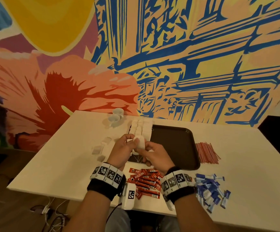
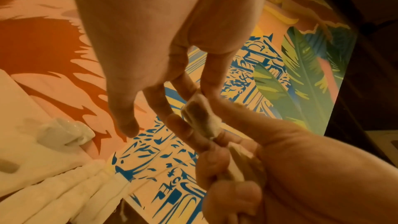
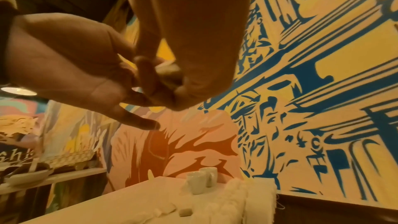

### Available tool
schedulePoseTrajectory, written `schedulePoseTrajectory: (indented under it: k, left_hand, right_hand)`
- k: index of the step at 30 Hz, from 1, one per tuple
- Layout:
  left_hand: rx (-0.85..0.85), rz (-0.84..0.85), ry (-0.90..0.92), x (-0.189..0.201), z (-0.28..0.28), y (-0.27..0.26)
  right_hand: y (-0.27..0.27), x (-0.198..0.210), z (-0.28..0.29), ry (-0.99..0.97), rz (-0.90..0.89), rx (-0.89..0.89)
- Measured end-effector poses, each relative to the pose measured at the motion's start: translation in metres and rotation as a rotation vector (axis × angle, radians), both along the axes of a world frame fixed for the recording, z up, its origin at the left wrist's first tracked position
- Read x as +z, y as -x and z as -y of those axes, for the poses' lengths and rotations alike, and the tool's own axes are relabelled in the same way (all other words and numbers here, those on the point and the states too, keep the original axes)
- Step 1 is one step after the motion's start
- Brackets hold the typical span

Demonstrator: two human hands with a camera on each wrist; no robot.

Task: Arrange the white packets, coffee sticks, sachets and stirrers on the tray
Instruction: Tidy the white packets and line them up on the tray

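Both hands are raised over the left part of the dark brown tray (image 1: 174,144). My left hand (image 1: 132,139) pinches the top of a white packet (image 1: 141,143), which the left wrist view shows as a white packet (image 2: 200,117) between thumb and finger. My right hand (image 1: 148,151) grips the lower end of it together with at least one more packet (image 2: 239,164). Rows of white packets (image 1: 140,129) lie along the tray's left side. Red stirrers (image 1: 206,153) lie right of the tray. Red coffee sticks (image 1: 146,183) and blue sachets (image 1: 209,190) are heaped near the front edge.
Two white cups (image 1: 117,115) stand at the table's far left corner, close to the painted wall. A few loose white packets (image 1: 100,148) lie on the table (image 1: 60,164) left of the tray. Cables lie on the floor below the front edge.
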State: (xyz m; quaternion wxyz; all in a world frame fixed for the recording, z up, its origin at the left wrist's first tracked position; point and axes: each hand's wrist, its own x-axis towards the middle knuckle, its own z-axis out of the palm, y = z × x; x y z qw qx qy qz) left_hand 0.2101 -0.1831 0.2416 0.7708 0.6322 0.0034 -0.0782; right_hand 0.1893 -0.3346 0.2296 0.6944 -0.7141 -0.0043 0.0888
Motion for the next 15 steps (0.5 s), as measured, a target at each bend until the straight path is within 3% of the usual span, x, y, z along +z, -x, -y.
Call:
schedulePoseTrajectory:
  k: [5,11,15]
  left_hand:
    - [0.068,-0.045,-0.067,-0.007,-0.005,-0.007]
    - [-0.169,0.144,-0.464,0.007,-0.011,-0.021]
    - [-0.316,0.1,-0.554,0.008,-0.013,-0.033]
  right_hand:
    - [-0.001,-0.009,0.013,0.133,0.032,-0.068]
    - [0.001,-0.011,0.028,0.155,0.044,0.004]
    - [-0.002,-0.012,0.035,0.176,0.029,0.075]
